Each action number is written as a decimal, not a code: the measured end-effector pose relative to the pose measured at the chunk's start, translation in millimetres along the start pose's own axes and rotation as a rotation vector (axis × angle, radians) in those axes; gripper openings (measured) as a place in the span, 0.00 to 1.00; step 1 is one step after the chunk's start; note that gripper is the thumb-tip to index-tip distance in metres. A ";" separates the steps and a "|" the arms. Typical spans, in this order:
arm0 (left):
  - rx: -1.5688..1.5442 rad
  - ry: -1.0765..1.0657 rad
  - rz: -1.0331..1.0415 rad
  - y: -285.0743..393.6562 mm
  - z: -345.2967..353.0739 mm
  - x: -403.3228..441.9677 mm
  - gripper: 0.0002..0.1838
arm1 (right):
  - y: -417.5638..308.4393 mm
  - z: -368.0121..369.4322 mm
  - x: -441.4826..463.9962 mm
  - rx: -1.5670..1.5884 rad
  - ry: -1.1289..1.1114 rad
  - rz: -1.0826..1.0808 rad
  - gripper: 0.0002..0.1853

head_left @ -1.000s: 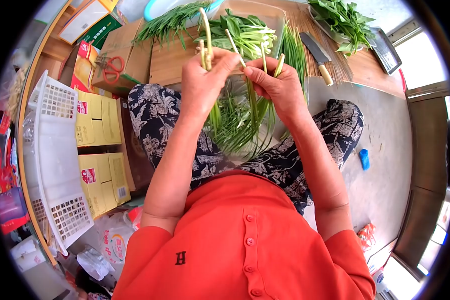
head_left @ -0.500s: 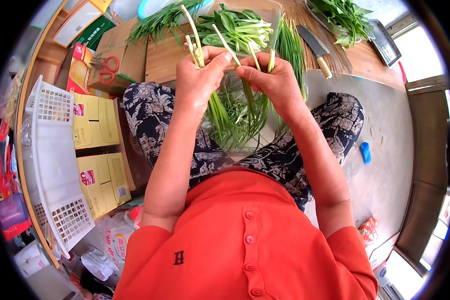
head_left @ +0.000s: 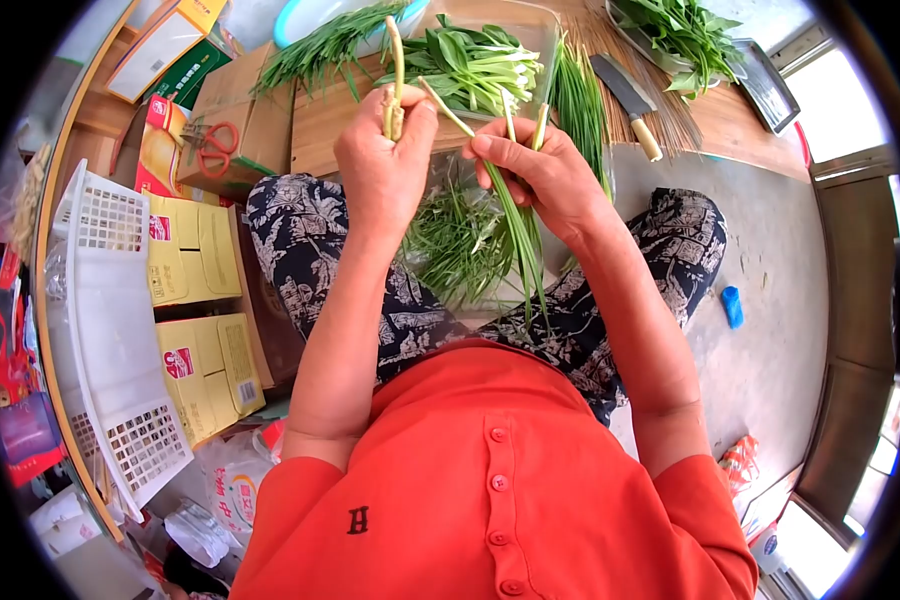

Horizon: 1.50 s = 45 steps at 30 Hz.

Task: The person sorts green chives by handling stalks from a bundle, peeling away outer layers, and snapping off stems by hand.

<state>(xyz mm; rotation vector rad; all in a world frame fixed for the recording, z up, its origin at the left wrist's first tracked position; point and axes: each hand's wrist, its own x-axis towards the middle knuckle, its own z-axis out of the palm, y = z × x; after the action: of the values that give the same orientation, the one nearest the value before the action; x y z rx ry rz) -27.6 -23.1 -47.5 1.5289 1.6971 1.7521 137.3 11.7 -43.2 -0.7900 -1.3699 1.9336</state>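
My left hand is closed around a few thick, pale yellowish stalks, whose ends stick up above the fist. In my right hand, thumb and fingers pinch several long green stalks with pale ends; their thin green leaves hang down between my knees. One stalk end tilts from the right fingers toward the left hand. Below both hands lies a heap of loose green leaves, partly on what looks like clear plastic.
Leafy greens with pale stems lie in a clear container on the wooden table. A cleaver rests farther right, beside long thin green leaves. Red-handled scissors are at a cardboard box on the left. Yellow cartons stand below.
My left hand has moved slightly left and down, away from the right hand. The leaves that hung below the left hand no longer show; the right hand's leaves hang straighter.
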 end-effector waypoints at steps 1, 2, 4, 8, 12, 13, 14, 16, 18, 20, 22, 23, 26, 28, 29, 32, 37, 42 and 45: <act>0.020 0.038 0.017 -0.5 -2.1 2.5 0.04 | -0.7 -0.4 -1.4 -0.001 -0.002 0.000 0.09; -0.025 0.050 -0.078 -2.4 -3.7 6.2 0.04 | -1.9 -0.7 -2.8 0.009 -0.009 0.017 0.08; -0.003 0.058 -0.108 -9.4 -11.7 12.6 0.03 | -3.1 -2.2 -5.3 0.018 -0.018 0.033 0.08; -0.040 0.101 -0.172 -25.7 -25.9 22.2 0.04 | -1.8 -5.4 -8.0 0.034 -0.017 0.052 0.07; -0.061 0.060 -0.232 -26.0 -37.5 22.9 0.05 | 1.4 -9.8 -7.6 0.012 0.004 0.051 0.06; -0.062 0.062 -0.232 -21.7 -37.7 22.5 0.05 | 2.1 -9.8 -6.9 0.009 0.002 0.051 0.06; -0.169 -0.090 -0.382 -16.1 -38.4 20.1 0.07 | 3.3 -8.8 -6.4 -0.006 0.010 0.049 0.06; -0.379 -0.301 -0.486 -3.0 -34.6 13.2 0.14 | 3.4 -5.6 -4.7 -0.021 0.012 0.044 0.06; -0.471 -0.316 -0.479 6.8 -27.7 9.6 0.14 | 1.8 -3.4 -4.8 0.005 -0.036 0.081 0.07; -0.483 -0.308 -0.474 7.1 -25.2 9.0 0.13 | 2.1 -2.7 -4.5 0.003 -0.058 0.079 0.07; -0.450 -0.239 -0.413 1.8 -23.1 8.6 0.11 | 2.6 -3.3 -4.1 0.005 -0.089 0.084 0.09; -0.451 -0.238 -0.413 1.0 -23.7 8.3 0.11 | 3.2 -4.0 -4.2 0.003 -0.089 0.084 0.09; -0.387 -0.159 -0.441 -0.1 -27.3 8.8 0.10 | 6.2 -5.3 -3.7 0.041 -0.067 0.108 0.10; -0.397 -0.184 -0.448 2.2 -26.2 7.7 0.11 | 7.3 -5.4 -2.9 0.049 -0.062 0.095 0.10; -0.404 -0.210 -0.459 3.8 -25.6 6.0 0.11 | 6.8 -5.6 -2.4 0.050 -0.062 0.096 0.10; -0.472 -0.269 -0.478 7.6 -23.8 3.6 0.10 | 5.4 -2.4 -2.8 -0.035 -0.094 0.116 0.10; -0.503 -0.440 -0.596 7.2 -17.0 -2.7 0.09 | -0.5 6.0 -0.6 -0.194 -0.126 0.054 0.11; -0.527 -0.520 -0.626 -6.2 -16.2 -8.4 0.09 | 6.2 -12.0 12.9 -0.396 0.047 -0.190 0.12; -0.546 -0.665 -0.666 -7.6 -10.9 -11.3 0.10 | -14.1 1.6 11.5 -0.287 0.136 -0.166 0.11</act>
<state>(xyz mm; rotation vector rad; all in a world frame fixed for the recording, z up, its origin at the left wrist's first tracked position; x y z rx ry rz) -35.0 -35.9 -56.8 0.9688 1.0753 1.0559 131.1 23.4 -30.6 -0.8931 -1.5953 1.5478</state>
